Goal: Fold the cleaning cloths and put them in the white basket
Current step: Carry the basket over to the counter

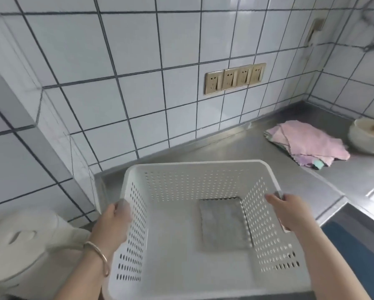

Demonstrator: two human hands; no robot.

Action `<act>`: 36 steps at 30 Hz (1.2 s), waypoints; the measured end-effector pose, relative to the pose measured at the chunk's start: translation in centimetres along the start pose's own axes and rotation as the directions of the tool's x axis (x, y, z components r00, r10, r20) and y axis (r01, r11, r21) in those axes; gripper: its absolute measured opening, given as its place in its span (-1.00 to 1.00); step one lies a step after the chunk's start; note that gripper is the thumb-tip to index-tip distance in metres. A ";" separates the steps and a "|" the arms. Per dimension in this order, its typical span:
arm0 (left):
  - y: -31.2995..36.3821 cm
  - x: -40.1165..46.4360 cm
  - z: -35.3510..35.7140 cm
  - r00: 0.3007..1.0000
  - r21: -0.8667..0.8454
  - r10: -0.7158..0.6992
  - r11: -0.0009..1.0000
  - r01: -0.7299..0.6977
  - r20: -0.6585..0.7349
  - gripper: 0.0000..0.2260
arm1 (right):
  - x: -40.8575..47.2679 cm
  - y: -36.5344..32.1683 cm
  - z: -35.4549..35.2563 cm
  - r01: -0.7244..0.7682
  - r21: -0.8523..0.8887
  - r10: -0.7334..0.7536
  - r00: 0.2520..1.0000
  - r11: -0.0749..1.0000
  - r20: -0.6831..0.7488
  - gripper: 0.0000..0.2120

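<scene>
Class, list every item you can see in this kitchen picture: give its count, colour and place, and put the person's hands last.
white basket: one, white, perforated, held over the counter's near edge.
grey cloth: one, grey, folded, flat on the basket floor, towards its right side.
cloth pile: several, mostly pink with some lilac and teal showing, unfolded on the counter at right.
counter: one, steel, along the tiled wall.
bowl: one, cream, right of the cloth pile.
wall sockets: four, gold, on the tiled wall.
bracelet: one, metal, on the left wrist.
left hand: grips the basket's left rim.
right hand: grips the basket's right rim.
</scene>
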State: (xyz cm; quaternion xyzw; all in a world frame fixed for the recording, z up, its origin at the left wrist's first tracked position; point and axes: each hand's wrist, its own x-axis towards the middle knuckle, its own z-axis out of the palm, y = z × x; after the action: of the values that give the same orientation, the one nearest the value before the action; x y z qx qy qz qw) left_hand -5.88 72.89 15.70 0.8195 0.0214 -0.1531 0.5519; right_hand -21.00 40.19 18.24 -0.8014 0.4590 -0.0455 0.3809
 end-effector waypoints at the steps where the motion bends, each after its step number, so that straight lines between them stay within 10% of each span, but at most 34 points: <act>1: 0.2 0.9 0.1 1.000 -0.001 -0.001 1.000 0.001 -0.018 -0.74 | 1.2 -0.8 0.3 0.009 -0.003 -0.009 1.000 1.000 0.009 -0.67; 18: 1.6 12.3 0.9 0.914 -0.131 -0.195 0.979 0.158 -0.355 -0.82 | 19.7 -12.4 7.6 0.262 0.023 -0.251 0.891 0.965 0.378 -0.69; 24: 2.8 14.2 1.7 0.797 0.119 -0.223 0.931 0.345 -0.562 -0.73 | 23.1 -16.7 10.7 0.297 0.074 -0.294 0.821 0.952 0.489 -0.70; 36: 2.3 17.6 -1.0 0.812 0.177 -0.204 0.920 0.351 -0.546 -0.74 | 25.1 -19.7 14.4 0.303 0.058 -0.293 0.828 0.951 0.478 -0.69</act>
State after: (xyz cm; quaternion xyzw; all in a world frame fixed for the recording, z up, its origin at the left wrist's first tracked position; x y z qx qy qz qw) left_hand 11.62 70.55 13.30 0.8852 0.2682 -0.0083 0.3801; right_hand 13.33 34.72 13.98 -0.8529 0.2196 0.1009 0.4629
